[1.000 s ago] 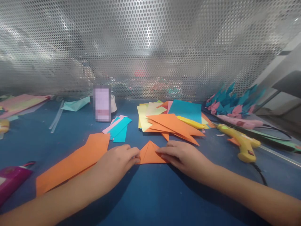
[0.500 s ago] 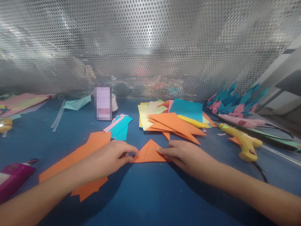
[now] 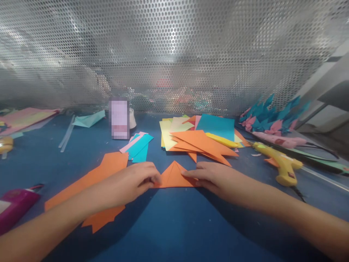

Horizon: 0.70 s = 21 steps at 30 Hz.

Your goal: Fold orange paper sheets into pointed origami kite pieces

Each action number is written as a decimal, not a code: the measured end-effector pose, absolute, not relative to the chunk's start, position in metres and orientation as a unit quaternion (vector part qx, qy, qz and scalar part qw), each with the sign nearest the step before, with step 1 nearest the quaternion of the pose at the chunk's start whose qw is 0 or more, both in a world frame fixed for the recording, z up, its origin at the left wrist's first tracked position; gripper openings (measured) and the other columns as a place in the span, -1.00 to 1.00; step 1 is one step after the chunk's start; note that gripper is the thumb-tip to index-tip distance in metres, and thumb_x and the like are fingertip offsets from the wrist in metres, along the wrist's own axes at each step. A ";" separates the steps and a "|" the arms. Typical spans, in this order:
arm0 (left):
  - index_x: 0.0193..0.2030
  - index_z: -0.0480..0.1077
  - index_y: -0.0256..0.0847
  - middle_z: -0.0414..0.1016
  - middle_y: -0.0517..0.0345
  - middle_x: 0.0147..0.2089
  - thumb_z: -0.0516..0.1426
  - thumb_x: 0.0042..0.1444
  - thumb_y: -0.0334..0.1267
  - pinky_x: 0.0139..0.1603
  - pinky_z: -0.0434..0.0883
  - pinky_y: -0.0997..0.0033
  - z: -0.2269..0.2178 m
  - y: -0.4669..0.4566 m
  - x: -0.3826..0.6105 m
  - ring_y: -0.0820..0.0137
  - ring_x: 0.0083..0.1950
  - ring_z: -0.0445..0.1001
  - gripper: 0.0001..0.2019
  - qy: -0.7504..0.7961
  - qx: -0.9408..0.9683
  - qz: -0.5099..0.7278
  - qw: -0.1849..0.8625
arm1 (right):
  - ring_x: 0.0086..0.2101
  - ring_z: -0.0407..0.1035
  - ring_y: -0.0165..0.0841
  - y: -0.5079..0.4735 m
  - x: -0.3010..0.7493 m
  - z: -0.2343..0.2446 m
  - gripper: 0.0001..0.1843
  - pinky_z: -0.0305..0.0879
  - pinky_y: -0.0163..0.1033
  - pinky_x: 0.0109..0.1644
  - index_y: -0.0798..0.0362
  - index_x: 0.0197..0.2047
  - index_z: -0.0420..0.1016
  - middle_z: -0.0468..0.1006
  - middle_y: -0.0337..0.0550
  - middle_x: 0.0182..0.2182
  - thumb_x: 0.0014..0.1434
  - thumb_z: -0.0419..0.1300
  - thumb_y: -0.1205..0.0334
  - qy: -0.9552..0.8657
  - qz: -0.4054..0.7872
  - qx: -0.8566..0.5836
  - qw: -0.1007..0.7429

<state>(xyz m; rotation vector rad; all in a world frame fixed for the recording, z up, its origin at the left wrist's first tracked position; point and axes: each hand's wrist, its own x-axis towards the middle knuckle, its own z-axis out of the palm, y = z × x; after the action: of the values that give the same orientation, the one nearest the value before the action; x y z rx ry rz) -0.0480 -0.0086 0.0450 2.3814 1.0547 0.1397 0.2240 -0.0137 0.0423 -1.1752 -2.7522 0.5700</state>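
Observation:
A small orange folded paper (image 3: pixel 174 177), triangular with creases running down from its peak, lies on the blue table in front of me. My left hand (image 3: pixel 145 178) has its fingers curled together at the paper's left corner, the tips partly hidden and slightly blurred. At the opposite corner, my right hand (image 3: pixel 208 178) grips the edge, its index finger laid on the paper's face. Under my left forearm spread orange paper sheets (image 3: pixel 109 163). Just behind the folded piece sits a pile of pointed orange paper pieces (image 3: pixel 199 142).
Blue and pink paper strips (image 3: pixel 139 147) lie behind my left hand. A phone with a blurred-out screen (image 3: pixel 120 118) stands near the perforated metal panel (image 3: pixel 174 54). On the right are a yellow glue gun (image 3: pixel 286 163), a pink glue gun (image 3: pixel 280 139) and blue-pink folded paper shapes (image 3: pixel 272 118).
My left fingers have curled in more at the paper's left corner. My right hand stays almost where it was, and the paper's creases look slightly shifted.

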 end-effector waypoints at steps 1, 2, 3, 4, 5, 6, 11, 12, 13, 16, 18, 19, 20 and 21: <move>-0.23 0.37 -0.14 0.40 0.18 -0.17 -0.07 0.21 -0.46 -0.21 0.32 0.49 0.044 -0.010 -0.047 0.43 -0.17 0.38 -0.77 0.374 0.887 0.057 0.265 | -0.33 0.35 -0.34 -0.013 0.225 0.043 -0.70 0.23 -0.30 -0.30 -0.06 -0.05 0.49 0.45 -0.14 -0.33 0.27 0.00 0.35 -0.899 0.201 -0.385 0.053; -0.20 0.38 -0.12 0.40 0.17 -0.13 -0.10 0.22 -0.49 -0.16 0.33 0.48 0.043 -0.011 -0.047 0.42 -0.12 0.39 -0.73 0.354 0.895 0.063 0.264 | -0.33 0.35 -0.35 -0.012 0.227 0.044 -0.70 0.24 -0.30 -0.28 -0.07 -0.04 0.48 0.45 -0.15 -0.32 0.27 -0.01 0.34 -0.897 0.214 -0.383 0.059; -0.16 0.38 -0.11 0.40 0.15 -0.09 -0.12 0.21 -0.52 -0.11 0.33 0.46 0.042 -0.012 -0.046 0.41 -0.07 0.38 -0.68 0.336 0.903 0.068 0.259 | -0.32 0.35 -0.35 -0.012 0.228 0.044 -0.69 0.24 -0.29 -0.27 -0.08 -0.02 0.47 0.46 -0.15 -0.32 0.27 -0.01 0.33 -0.895 0.226 -0.380 0.066; -0.13 0.39 -0.11 0.40 0.13 -0.07 -0.13 0.20 -0.54 -0.06 0.33 0.44 0.041 -0.013 -0.045 0.40 -0.04 0.38 -0.65 0.320 0.911 0.075 0.251 | -0.32 0.35 -0.35 -0.011 0.229 0.044 -0.67 0.24 -0.29 -0.26 -0.08 0.00 0.46 0.46 -0.16 -0.31 0.26 -0.02 0.33 -0.893 0.238 -0.375 0.069; -0.11 0.40 -0.12 0.40 0.12 -0.05 -0.14 0.17 -0.57 -0.04 0.34 0.42 0.040 -0.014 -0.045 0.39 -0.02 0.38 -0.61 0.305 0.918 0.081 0.240 | -0.32 0.34 -0.35 -0.010 0.231 0.045 -0.66 0.24 -0.29 -0.25 -0.09 0.01 0.45 0.46 -0.17 -0.31 0.26 -0.02 0.34 -0.892 0.248 -0.371 0.070; -0.10 0.40 -0.13 0.41 0.11 -0.05 -0.14 0.15 -0.59 -0.03 0.34 0.41 0.039 -0.015 -0.044 0.38 -0.02 0.39 -0.59 0.296 0.923 0.087 0.230 | -0.31 0.34 -0.35 -0.009 0.232 0.045 -0.65 0.25 -0.29 -0.25 -0.10 0.02 0.44 0.47 -0.17 -0.30 0.25 -0.02 0.35 -0.891 0.257 -0.368 0.069; -0.11 0.45 -0.10 0.47 0.15 -0.09 -0.10 0.08 -0.61 -0.11 0.37 0.44 0.037 -0.014 -0.043 0.40 -0.09 0.44 -0.57 0.292 0.927 0.106 0.213 | -0.30 0.35 -0.36 -0.006 0.239 0.047 -0.50 0.25 -0.31 -0.25 -0.15 0.14 0.35 0.48 -0.21 -0.27 0.19 -0.03 0.41 -0.878 0.295 -0.372 0.063; -0.11 0.45 -0.10 0.47 0.16 -0.10 -0.09 0.08 -0.60 -0.12 0.37 0.44 0.037 -0.014 -0.044 0.40 -0.09 0.44 -0.57 0.291 0.927 0.105 0.215 | -0.31 0.36 -0.37 -0.006 0.240 0.048 -0.48 0.25 -0.31 -0.26 -0.16 0.16 0.34 0.48 -0.21 -0.28 0.17 -0.03 0.42 -0.876 0.298 -0.373 0.062; -0.10 0.44 -0.10 0.47 0.16 -0.10 -0.09 0.08 -0.60 -0.13 0.37 0.44 0.038 -0.013 -0.044 0.39 -0.10 0.44 -0.57 0.289 0.926 0.103 0.218 | -0.31 0.36 -0.37 -0.005 0.241 0.048 -0.47 0.25 -0.31 -0.27 -0.16 0.16 0.35 0.48 -0.22 -0.28 0.16 -0.02 0.42 -0.875 0.300 -0.374 0.062; -0.08 0.43 -0.09 0.45 0.14 -0.08 -0.10 0.12 -0.59 -0.09 0.36 0.42 0.041 -0.014 -0.045 0.38 -0.07 0.42 -0.58 0.301 0.920 0.084 0.235 | -0.28 0.37 -0.36 -0.004 0.241 0.048 -0.49 0.26 -0.31 -0.25 -0.16 0.14 0.37 0.49 -0.22 -0.26 0.16 0.01 0.41 -0.872 0.307 -0.376 0.057; -0.03 0.41 -0.05 0.42 0.14 0.00 -0.11 0.13 -0.59 -0.04 0.35 0.41 0.044 -0.015 -0.047 0.38 -0.01 0.39 -0.55 0.314 0.912 0.065 0.256 | -0.24 0.37 -0.35 -0.004 0.241 0.048 -0.50 0.27 -0.30 -0.21 -0.16 0.15 0.36 0.49 -0.21 -0.22 0.17 0.02 0.39 -0.870 0.309 -0.382 0.047; 0.00 0.40 -0.02 0.39 0.15 0.04 -0.11 0.14 -0.59 -0.02 0.34 0.40 0.047 -0.015 -0.048 0.37 0.03 0.37 -0.53 0.319 0.907 0.056 0.269 | -0.23 0.38 -0.35 -0.004 0.242 0.049 -0.50 0.27 -0.30 -0.20 -0.16 0.16 0.36 0.49 -0.21 -0.21 0.17 0.03 0.38 -0.869 0.308 -0.384 0.042; 0.02 0.40 0.00 0.38 0.16 0.07 -0.11 0.13 -0.59 -0.01 0.34 0.41 0.049 -0.015 -0.050 0.37 0.05 0.36 -0.51 0.321 0.903 0.050 0.283 | -0.22 0.38 -0.34 -0.004 0.242 0.049 -0.49 0.27 -0.29 -0.19 -0.16 0.16 0.35 0.49 -0.20 -0.19 0.16 0.03 0.38 -0.869 0.307 -0.387 0.037; 0.02 0.41 0.01 0.37 0.16 0.08 -0.11 0.13 -0.59 -0.03 0.34 0.42 0.051 -0.014 -0.051 0.37 0.04 0.37 -0.50 0.319 0.899 0.047 0.295 | -0.21 0.38 -0.33 -0.004 0.242 0.049 -0.48 0.28 -0.29 -0.18 -0.16 0.17 0.35 0.49 -0.19 -0.18 0.16 0.03 0.39 -0.868 0.307 -0.388 0.033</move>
<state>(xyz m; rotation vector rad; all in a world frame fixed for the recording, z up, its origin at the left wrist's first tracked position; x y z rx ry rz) -0.0507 -0.0141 0.0513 2.3928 0.8492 0.1241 0.2423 -0.0039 0.0495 -1.1931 -2.6718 0.9447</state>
